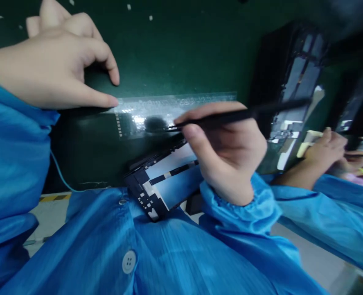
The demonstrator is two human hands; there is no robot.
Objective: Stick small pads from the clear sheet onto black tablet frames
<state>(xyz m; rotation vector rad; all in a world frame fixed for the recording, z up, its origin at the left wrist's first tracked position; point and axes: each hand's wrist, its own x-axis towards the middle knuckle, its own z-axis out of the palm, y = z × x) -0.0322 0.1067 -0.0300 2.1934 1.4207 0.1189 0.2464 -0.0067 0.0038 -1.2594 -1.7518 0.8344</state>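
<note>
A clear plastic sheet (132, 119) with small pale marks lies on the green mat (169, 53). My left hand (67, 61) rests at the sheet's left corner, the thumb touching its edge and the fingers apart and bent. My right hand (230, 151) pinches black tweezers (224, 116), whose tips point left over the middle of the sheet. Below the sheet, partly covered by my right hand, an opened electronic device (178, 176) with blue-grey panels sits tilted at the mat's near edge.
At the right stands a dark stack of similar devices (300, 78), with white strips beside it. Further right, a person's hand (325, 149) and blue sleeves reach over the bench. A thin blue cord (58, 168) runs down from my left sleeve.
</note>
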